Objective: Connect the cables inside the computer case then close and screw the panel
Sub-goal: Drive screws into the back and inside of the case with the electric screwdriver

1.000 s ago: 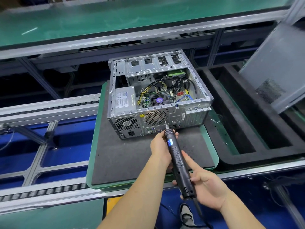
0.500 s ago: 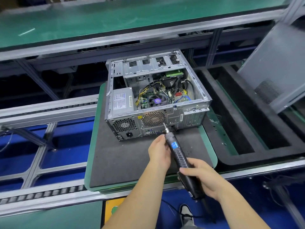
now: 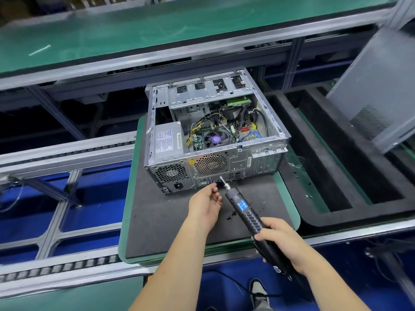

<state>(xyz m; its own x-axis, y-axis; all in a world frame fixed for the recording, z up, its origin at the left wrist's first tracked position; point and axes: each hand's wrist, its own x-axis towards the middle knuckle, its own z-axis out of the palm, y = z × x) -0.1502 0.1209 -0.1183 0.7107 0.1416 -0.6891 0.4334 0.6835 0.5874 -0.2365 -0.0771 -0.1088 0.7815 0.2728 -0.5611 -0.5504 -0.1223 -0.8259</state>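
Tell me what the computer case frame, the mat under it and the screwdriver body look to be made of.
Computer case: bare sheet metal, likely steel; dull silver, stamped slots, punched vent holes.
Mat: dark grey with a matte, slightly grainy look, probably foam or rubber, on a green tray.
Screwdriver: black body, apparently plastic, ribbed grip, shiny metal bit.

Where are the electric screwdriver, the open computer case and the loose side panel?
electric screwdriver [image 3: 247, 212]: head view, on its black barrel.
computer case [image 3: 258, 163]: head view, on its rear metal wall.
side panel [image 3: 379, 86]: head view, on its grey face.

No words could be read. The power supply label [image 3: 166, 140] and yellow warning sticker [image 3: 191, 162] were too small.
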